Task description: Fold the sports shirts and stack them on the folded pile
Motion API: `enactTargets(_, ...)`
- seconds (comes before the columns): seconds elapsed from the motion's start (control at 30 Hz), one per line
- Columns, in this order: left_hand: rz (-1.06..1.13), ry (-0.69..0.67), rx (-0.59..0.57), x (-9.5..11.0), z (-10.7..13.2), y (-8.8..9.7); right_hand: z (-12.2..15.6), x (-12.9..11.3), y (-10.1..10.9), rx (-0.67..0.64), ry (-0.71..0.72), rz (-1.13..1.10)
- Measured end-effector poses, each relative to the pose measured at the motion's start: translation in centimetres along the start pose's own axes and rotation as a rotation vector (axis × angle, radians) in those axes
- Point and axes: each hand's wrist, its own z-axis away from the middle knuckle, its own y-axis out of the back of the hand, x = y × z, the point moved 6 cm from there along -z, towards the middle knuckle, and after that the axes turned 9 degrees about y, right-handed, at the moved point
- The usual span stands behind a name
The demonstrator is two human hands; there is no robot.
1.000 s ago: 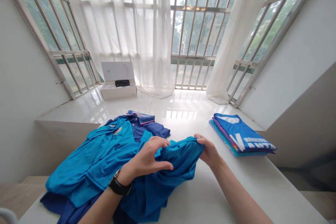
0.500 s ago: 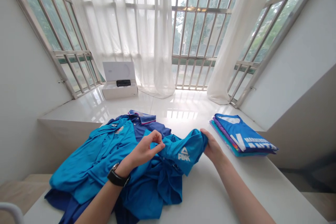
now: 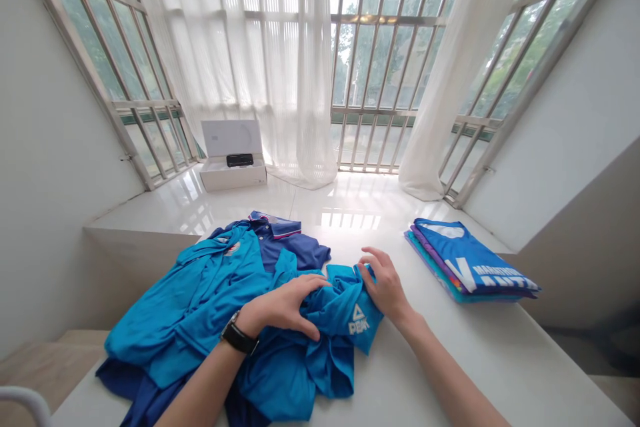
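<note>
Contact Status and Item Count, Head View

Head view. My left hand (image 3: 285,307) spans wide, thumb well apart from the fingers, palm down on a bright blue, crumpled cloth garment with a white PEAK print (image 3: 345,307). My right hand (image 3: 386,285) touches that garment's right end; its fingers are half bent, with a gap to the thumb. The garment lies on the white, smooth tabletop (image 3: 400,380), in front of me.

Count: one navy cloth polo shirt with a striped collar (image 3: 295,248); one stack of folded blue, purple and teal clothes (image 3: 473,260); one white, rectangular carton (image 3: 234,177), lid raised; one black object (image 3: 240,159) in it.

Visibility: I cannot tell how many bright blue garments overlap. My right hand's lower fingers are hidden. The bottom edge cuts off both forearms.
</note>
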Motion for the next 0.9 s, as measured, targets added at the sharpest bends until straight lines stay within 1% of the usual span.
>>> enactTargets(0.1, 0.034, -0.009, 0.129, 0.3, -0.4, 0.5, 0.1, -3.8, -0.4, -0.062, 0.238, -0.089)
enactTargets(0.17, 0.028, 0.032, 0.206, 0.1, -0.7, 0.7, 0.5, -5.7, -1.0, -0.132, 0.364, -0.131)
enactTargets(0.2, 0.024, 0.06, 0.241, 0.0, -0.8, 0.8, 0.6, -6.2, -1.3, -0.164, 0.402, -0.136)
enactTargets(0.27, 0.052, 0.105, 0.302, -0.1, -0.9, 1.2, 0.8, -6.5, -1.8, -0.204, 0.414, -0.115)
enactTargets(0.33, 0.144, 0.131, 0.366, -0.1, -0.9, 1.7, 0.7, -6.0, -1.8, -0.191, 0.364, -0.064)
enactTargets(0.4, 0.31, 0.139, 0.43, -0.1, -0.8, 2.3, 0.4, -5.3, -1.4, -0.145, 0.302, -0.016)
enactTargets(0.47, 0.541, 0.138, 0.468, -0.2, -0.7, 2.6, 0.1, -4.8, -1.0, -0.106, 0.258, -0.003)
enactTargets(0.53, 0.768, 0.121, 0.469, -0.3, -0.5, 2.6, 0.1, -4.9, -0.9, -0.098, 0.245, -0.023)
enactTargets(0.57, 0.841, 0.104, 0.459, -0.1, -0.4, 2.6, 0.1, -5.2, -1.0, -0.106, 0.26, -0.03)
enactTargets(0.63, 0.862, 0.04, 0.413, 0.7, -0.1, 2.4, 0.3, -6.1, -1.3, -0.129, 0.335, -0.022)
enactTargets(0.7, 0.732, -0.031, 0.329, 1.9, 0.1, 1.9, 0.6, -6.9, -1.6, -0.155, 0.414, -0.014)
enactTargets(0.77, 0.543, -0.099, 0.247, 3.3, 0.2, 1.1, 0.8, -7.2, -1.6, -0.16, 0.443, -0.03)
enactTargets(0.83, 0.395, -0.147, 0.222, 4.1, 0.2, 0.3, 0.8, -7.3, -1.5, -0.141, 0.439, -0.05)
enactTargets(0.9, 0.331, -0.162, 0.233, 4.5, 0.1, -0.1, 0.8, -7.5, -1.2, -0.105, 0.453, -0.052)
